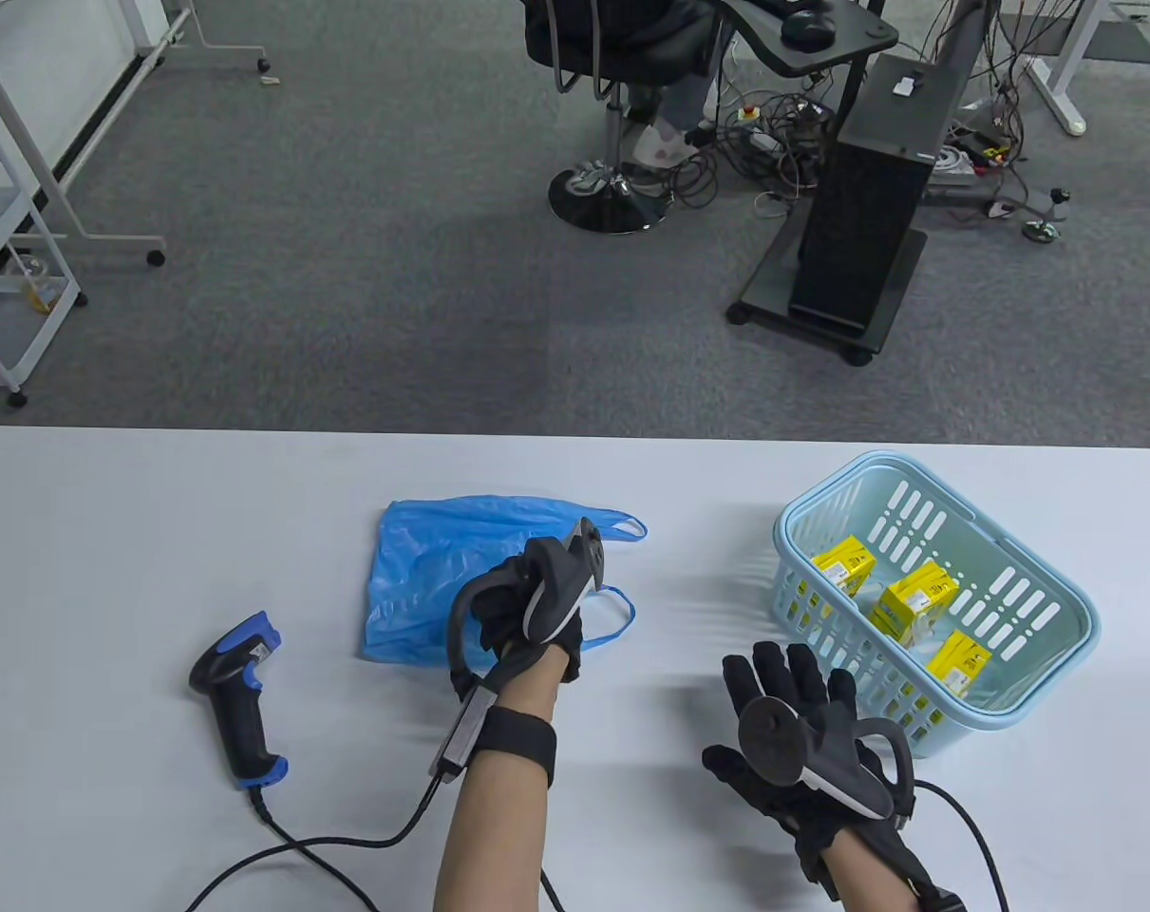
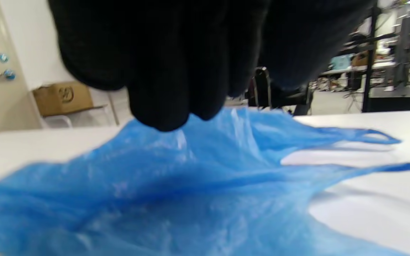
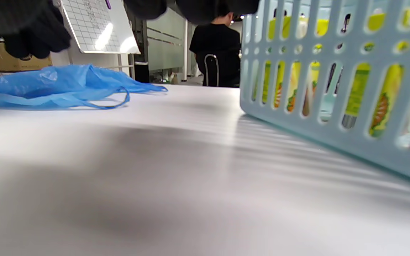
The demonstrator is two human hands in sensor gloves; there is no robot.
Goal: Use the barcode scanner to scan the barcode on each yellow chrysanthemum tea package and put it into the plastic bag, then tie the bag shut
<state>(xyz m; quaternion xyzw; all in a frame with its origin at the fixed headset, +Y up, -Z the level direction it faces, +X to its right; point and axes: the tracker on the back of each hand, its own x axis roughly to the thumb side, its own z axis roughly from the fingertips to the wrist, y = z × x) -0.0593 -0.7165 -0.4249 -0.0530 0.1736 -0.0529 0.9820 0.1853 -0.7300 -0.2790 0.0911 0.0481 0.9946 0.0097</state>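
Observation:
A blue plastic bag lies flat on the white table, its handles pointing right. My left hand is on the bag's right half. In the left wrist view its bunched fingertips pinch the bag, whose plastic rises to them. My right hand hovers with its fingers spread and holds nothing, just left of a light blue basket. Three yellow tea packages lie in the basket. The black and blue barcode scanner lies at the left, untouched.
The scanner's cable runs along the table's near edge under my left forearm. In the right wrist view the basket wall stands close on the right and the bag lies far left. Beyond the table is carpet with a chair and a computer stand.

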